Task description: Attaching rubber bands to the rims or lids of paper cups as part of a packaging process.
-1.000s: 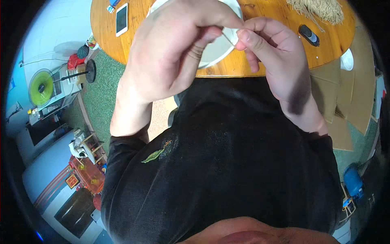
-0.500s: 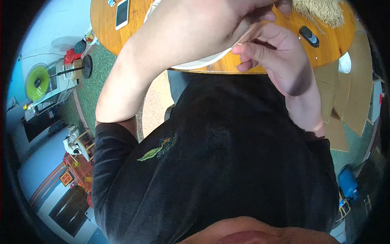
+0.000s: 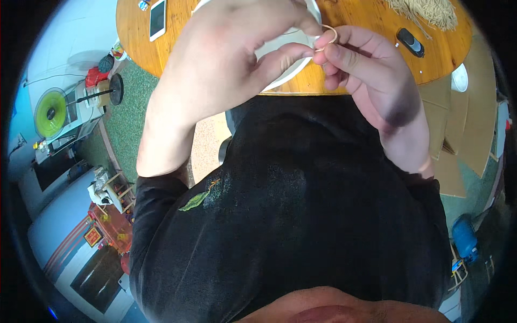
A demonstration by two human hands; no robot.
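A thin beige cord (image 3: 335, 35) curves in a small loop between my two hands. My right hand (image 3: 371, 67) pinches it between thumb and fingertips, the other fingers curled beneath. My left hand (image 3: 215, 64) arches over from the left. One end of the loop runs behind its index fingertip, and its thumb tip meets the cord beside the right fingers; the exact grip is partly hidden. Below the hands, a white round dish (image 3: 293, 72) sits on the wooden table (image 3: 366, 13), mostly covered by my left hand.
A bundle of beige cords (image 3: 431, 13) lies at the table's far right, near a small black device (image 3: 410, 42). At the far left is a white phone (image 3: 158, 20). Flattened cardboard (image 3: 468, 124) and a white bowl (image 3: 459, 78) are beyond the right edge; a green fan (image 3: 51, 113) stands left.
My left hand has turned and drawn back left, so its thumb now shows and more of the dish is visible. The cord loop has come into view; my right hand has barely moved.
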